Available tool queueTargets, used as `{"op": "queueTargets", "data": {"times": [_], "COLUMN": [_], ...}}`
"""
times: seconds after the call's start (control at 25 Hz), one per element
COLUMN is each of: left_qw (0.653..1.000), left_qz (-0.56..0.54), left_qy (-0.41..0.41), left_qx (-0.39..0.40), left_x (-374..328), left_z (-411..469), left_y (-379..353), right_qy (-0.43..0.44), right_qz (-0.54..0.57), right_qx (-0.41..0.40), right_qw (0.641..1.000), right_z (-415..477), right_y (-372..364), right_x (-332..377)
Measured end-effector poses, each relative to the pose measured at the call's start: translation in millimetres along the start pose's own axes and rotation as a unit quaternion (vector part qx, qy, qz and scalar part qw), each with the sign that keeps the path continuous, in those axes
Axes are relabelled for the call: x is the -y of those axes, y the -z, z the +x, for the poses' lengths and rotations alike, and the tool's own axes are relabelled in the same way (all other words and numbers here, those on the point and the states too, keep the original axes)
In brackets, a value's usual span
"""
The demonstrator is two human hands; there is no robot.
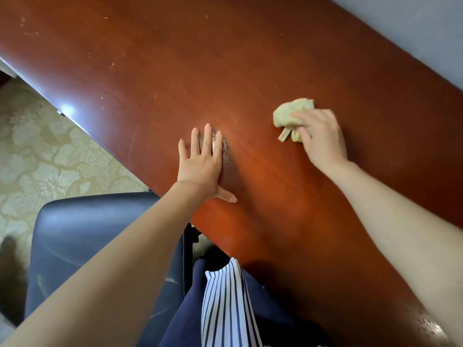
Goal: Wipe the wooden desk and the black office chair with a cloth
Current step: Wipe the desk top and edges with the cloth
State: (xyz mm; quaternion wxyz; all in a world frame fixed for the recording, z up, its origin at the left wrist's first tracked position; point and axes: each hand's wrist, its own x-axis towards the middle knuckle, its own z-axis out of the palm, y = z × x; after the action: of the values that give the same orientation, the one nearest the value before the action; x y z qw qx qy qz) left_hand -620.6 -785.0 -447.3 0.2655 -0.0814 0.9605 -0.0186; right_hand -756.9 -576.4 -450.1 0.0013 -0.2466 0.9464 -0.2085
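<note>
right hand [323, 136] grips bunched cloth [290, 111] on tabletop [175, 58], fingers [300, 115] curled round it, 2 o'clock from left hand [203, 166]. left hand flat, fingers straight, beside scuff [226, 151], maybe residue. black chair [82, 241] at 7 o'clock.

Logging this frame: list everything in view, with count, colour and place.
desk: one, reddish-brown wood, scuffed, across the middle
cloth: one, pale yellow, bunched on the desk, right of centre
chair: one, black, lower left, beside the desk's near edge
carpet: one, beige patterned, left
wall: one, grey-blue, upper right, beyond the desk
clothing: navy with a blue-striped white part, bottom centre
left hand: one, flat on the desk, fingers straight
right hand: one, grips the cloth on the desk
</note>
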Motion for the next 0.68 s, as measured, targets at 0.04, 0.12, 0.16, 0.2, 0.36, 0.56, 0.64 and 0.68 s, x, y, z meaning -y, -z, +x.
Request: {"op": "queueTargets", "data": {"times": [0.04,0.12,0.16,0.2,0.36,0.56,0.64,0.68], "left_qw": [1.0,1.0,1.0,1.0,1.0,1.0,1.0,1.0], "left_qz": [0.0,0.002,0.002,0.004,0.002,0.0,-0.005,-0.006], "left_qy": [0.0,-0.001,-0.001,-0.001,0.001,0.004,0.006,0.007], "left_qx": [-0.002,0.0,0.0,0.0,0.002,-0.002,-0.003,-0.003], "left_x": [0.5,0.7,0.2,-0.5,-1.9,1.0,1.4,1.6], "left_z": [0.1,1.4,1.7,2.3,3.0,1.7,0.9,0.3], "left_y": [-0.1,-0.1,-0.5,-0.6,0.2,-0.2,0.6,0.8], "right_qy": [-0.047,-0.148,-0.192,-0.228,-0.264,-0.075,-0.014,0.002], "right_qz": [0.0,0.011,0.018,0.023,0.035,0.051,0.076,0.085], "right_qx": [-0.016,-0.065,-0.089,-0.11,-0.103,0.031,0.042,0.037], "right_qw": [0.999,0.987,0.977,0.967,0.959,0.995,0.996,0.996], "right_z": [13.6,38.4,47.3,54.3,70.2,59.4,35.7,22.8], "right_y": [0.3,-2.9,-6.2,-10.4,-21.4,-35.3,-43.0,-44.5], "right_x": [-4.5,-6.3,-2.8,2.3,22.8,62.6,78.1,82.9]}}
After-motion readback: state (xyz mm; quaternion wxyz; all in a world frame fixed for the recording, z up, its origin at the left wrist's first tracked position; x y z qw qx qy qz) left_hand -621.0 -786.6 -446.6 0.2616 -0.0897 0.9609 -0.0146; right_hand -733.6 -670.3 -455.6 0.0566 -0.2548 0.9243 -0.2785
